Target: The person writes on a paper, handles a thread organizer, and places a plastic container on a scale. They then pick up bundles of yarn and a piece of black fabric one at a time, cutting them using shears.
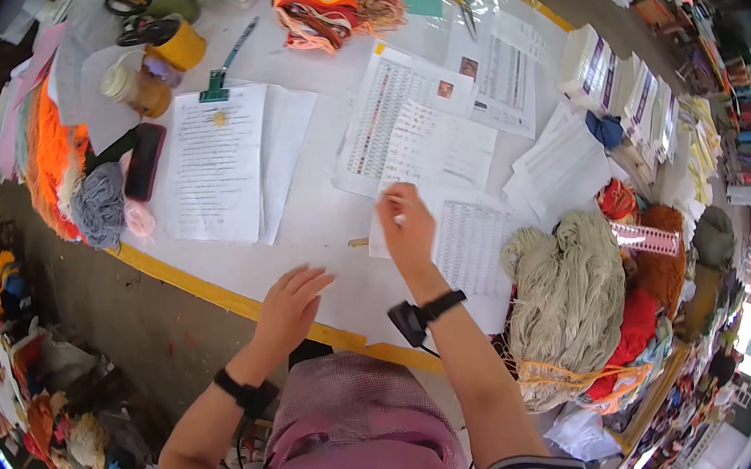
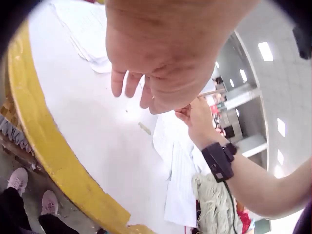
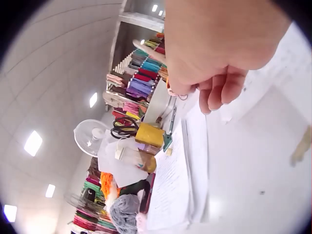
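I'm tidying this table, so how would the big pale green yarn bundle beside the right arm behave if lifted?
The yarn bundle will probably flop: it lies in loose, soft folds. Strands might snag, since many show separately on its surface. It seems unlikely to roll, given its slumped, uneven shape.

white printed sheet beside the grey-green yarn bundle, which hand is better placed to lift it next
Likely the right hand: it is close to the white printed sheet, while the left hand is farther, near the table's yellow edge.
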`<action>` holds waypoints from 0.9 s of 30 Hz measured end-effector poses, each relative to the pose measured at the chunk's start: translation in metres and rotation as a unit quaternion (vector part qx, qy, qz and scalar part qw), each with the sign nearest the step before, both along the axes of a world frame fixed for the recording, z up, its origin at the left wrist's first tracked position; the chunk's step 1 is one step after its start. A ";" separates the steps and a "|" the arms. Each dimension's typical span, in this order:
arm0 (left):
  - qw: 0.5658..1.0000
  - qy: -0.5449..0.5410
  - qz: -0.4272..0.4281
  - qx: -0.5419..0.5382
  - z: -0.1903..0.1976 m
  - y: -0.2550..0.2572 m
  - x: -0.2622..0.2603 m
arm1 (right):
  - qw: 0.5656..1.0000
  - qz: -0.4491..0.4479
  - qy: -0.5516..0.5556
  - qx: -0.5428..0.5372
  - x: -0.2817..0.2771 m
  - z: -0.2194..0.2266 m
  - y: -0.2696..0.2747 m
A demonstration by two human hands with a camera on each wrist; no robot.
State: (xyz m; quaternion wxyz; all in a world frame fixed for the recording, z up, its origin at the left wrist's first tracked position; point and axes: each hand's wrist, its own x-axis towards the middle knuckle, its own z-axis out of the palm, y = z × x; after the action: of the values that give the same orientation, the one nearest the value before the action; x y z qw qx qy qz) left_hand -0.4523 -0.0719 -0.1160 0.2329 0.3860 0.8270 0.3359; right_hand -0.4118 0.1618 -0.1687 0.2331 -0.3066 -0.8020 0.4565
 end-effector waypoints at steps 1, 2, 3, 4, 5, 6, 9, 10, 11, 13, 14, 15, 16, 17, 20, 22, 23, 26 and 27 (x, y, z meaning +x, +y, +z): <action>0.999 0.023 -0.048 -0.006 -0.002 0.016 -0.001 | 0.995 -0.014 0.022 0.101 0.019 0.000 0.011; 0.994 0.048 -0.097 -0.010 -0.005 0.029 -0.002 | 0.995 -0.020 0.015 0.100 0.039 0.001 0.018; 0.993 0.045 -0.106 -0.009 -0.009 0.041 -0.002 | 0.995 -0.026 0.008 0.100 0.057 0.005 0.025; 0.988 0.067 -0.140 -0.019 -0.014 0.050 0.000 | 0.995 -0.035 0.003 0.099 0.073 0.001 0.030; 0.980 0.090 -0.173 -0.030 -0.018 0.056 0.003 | 0.986 -0.026 -0.024 0.164 0.086 -0.005 0.034; 0.979 0.088 -0.179 -0.031 -0.023 0.060 0.005 | 0.972 -0.016 -0.052 0.228 0.098 -0.010 0.035; 0.966 0.100 -0.233 -0.048 -0.037 0.064 0.011 | 0.979 -0.014 -0.104 0.176 0.136 -0.019 0.020; 0.964 0.105 -0.233 -0.076 -0.041 0.062 0.011 | 0.976 -0.005 -0.121 0.179 0.144 -0.021 0.015; 0.961 0.110 -0.232 -0.103 -0.045 0.060 0.012 | 0.977 -0.010 -0.121 0.178 0.152 -0.022 0.008; 0.957 0.130 -0.234 -0.109 -0.046 0.054 0.011 | 0.973 0.016 -0.132 0.188 0.166 -0.019 -0.005; 0.954 0.150 -0.230 -0.116 -0.045 0.050 0.012 | 0.973 0.014 -0.134 0.187 0.170 -0.020 -0.006; 0.953 0.157 -0.231 -0.120 -0.045 0.047 0.013 | 0.979 0.016 -0.124 0.161 0.172 -0.016 -0.007; 0.952 0.157 -0.234 -0.123 -0.046 0.043 0.014 | 0.984 0.018 -0.113 0.135 0.172 -0.014 -0.007; 0.951 0.150 -0.234 -0.133 -0.046 0.039 0.015 | 0.985 0.015 -0.113 0.131 0.168 -0.013 -0.005; 0.957 0.116 -0.225 -0.143 -0.053 0.035 0.016 | 0.993 -0.028 -0.060 0.096 0.140 -0.012 0.011; 0.963 0.090 -0.212 -0.142 -0.055 0.038 0.013 | 0.995 -0.014 0.006 0.101 0.121 -0.012 0.020; 0.960 0.125 -0.228 -0.108 -0.054 0.045 0.008 | 0.995 -0.015 0.006 0.099 0.114 -0.015 0.024; 0.949 0.168 -0.249 -0.097 -0.057 0.055 0.000 | 0.987 0.028 -0.040 0.153 0.108 -0.024 0.026; 0.943 0.180 -0.254 -0.118 -0.058 0.056 -0.001 | 0.983 0.032 -0.067 0.169 0.111 -0.028 0.026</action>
State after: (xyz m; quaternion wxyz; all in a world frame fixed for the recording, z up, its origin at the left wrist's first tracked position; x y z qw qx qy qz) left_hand -0.4534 -0.0161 -0.1740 0.2019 0.6066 0.7636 0.0907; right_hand -0.3005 0.1874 -0.1968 0.2130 -0.2671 -0.8906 0.3003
